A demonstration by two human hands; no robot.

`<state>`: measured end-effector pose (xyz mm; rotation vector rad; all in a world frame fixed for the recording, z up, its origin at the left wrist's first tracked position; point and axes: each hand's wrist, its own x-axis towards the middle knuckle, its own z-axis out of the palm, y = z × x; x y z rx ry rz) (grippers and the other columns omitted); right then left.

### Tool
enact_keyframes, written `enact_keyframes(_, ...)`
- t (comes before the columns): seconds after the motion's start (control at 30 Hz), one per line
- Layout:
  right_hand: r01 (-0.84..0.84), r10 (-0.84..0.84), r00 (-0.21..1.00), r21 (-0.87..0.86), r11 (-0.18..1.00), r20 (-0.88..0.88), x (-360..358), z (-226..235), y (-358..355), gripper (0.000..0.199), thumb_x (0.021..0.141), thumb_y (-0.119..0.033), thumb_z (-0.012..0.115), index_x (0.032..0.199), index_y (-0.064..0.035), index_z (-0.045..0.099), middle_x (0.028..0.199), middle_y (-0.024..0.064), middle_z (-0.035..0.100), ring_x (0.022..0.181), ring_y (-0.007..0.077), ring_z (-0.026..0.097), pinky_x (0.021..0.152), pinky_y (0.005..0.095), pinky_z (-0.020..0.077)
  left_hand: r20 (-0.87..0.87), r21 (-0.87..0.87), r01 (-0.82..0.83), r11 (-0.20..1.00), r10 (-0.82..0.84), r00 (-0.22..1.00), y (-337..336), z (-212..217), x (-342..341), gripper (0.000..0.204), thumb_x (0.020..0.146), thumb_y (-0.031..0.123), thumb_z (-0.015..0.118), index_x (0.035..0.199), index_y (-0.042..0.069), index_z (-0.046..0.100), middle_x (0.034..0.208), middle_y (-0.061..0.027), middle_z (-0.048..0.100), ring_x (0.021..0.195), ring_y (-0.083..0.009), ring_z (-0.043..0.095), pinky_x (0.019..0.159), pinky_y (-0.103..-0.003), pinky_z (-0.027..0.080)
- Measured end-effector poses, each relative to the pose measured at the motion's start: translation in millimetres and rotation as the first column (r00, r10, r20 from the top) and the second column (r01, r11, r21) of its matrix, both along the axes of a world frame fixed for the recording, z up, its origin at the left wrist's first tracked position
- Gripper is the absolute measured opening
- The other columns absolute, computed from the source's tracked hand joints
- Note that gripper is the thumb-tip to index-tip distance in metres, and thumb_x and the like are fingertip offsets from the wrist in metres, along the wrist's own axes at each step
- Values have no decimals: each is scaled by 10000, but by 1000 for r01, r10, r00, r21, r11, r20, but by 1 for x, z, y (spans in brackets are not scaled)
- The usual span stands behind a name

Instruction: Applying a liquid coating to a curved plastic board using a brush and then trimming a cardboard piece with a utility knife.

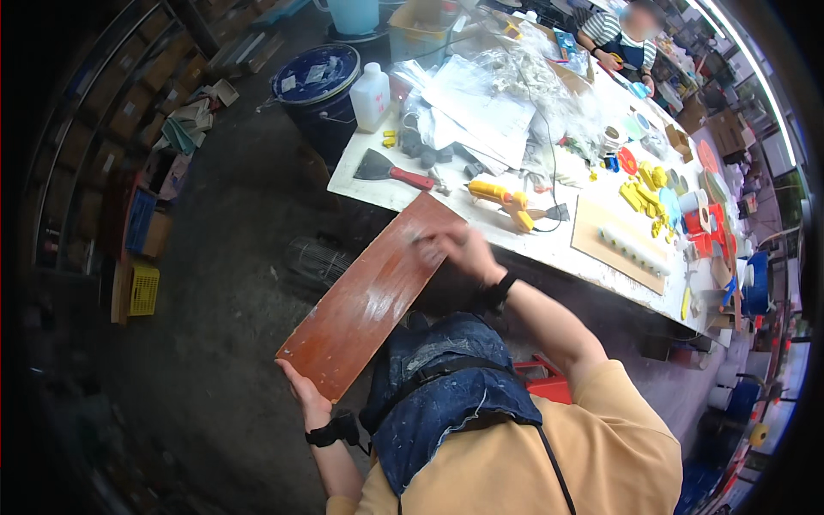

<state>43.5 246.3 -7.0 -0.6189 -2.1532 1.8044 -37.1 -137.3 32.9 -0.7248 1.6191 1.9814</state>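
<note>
Scraper (396, 174) lay left of hot-glue gun (502, 196) on worktable (554, 246); board (365, 300) was in front, lidded drum (318, 75) left.

Right hand (462, 251) blurred, underside of red-brown board (365, 305) unseen.
Right fingertips smeared; cannot tell whether they hold anything. Left hand (303, 391) partly hidden beneath the board's near end. Left of the board, ribbed machine (314, 261) partly covered, dim. Far side: light-blue bucket (354, 17) cut by top edge; co-worker's (633, 54) face blurred.

Peach-yellow short-sleeved shirt (627, 429), stained dark-blue apron (468, 390), 2 black wristbands (500, 293)
</note>
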Motion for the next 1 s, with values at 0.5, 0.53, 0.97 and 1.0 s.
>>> enact_keyframes(0.5,-454,499,840,229,861,-212,-6,87,-115,146,876,-84,646,1007,-42,695,946,125,665,877,265,665,776,354,534,-88,94,32,995,-24,996,9,27,12,816,969,675,289,1490,48,299,1519,-136,353,1363,-287,391,1102,-409,347)
enact_keyframes(0.53,-329,348,930,152,932,-121,-6,75,-97,169,886,-84,628,1029,-40,705,914,135,677,827,251,675,743,344,542,-70,104,37,994,-29,997,10,25,13,816,970,675,287,1491,47,298,1517,-137,355,1364,-288,391,1102,-408,348)
enact_keyframes(0.97,-485,545,797,261,834,-259,0,92,-121,207,873,-47,649,1075,-30,687,950,133,683,866,276,670,800,347,531,-115,85,39,996,-29,993,9,19,18,810,972,660,318,1477,27,317,1495,-137,386,1328,-282,441,1082,-391,378)
enact_keyframes(1.0,-379,430,878,243,893,-209,-1,87,-109,198,882,-57,643,1071,-29,696,952,143,691,876,283,679,789,355,536,-115,83,34,996,-25,993,7,16,18,810,972,660,318,1477,27,317,1495,-137,386,1328,-282,441,1082,-391,378)
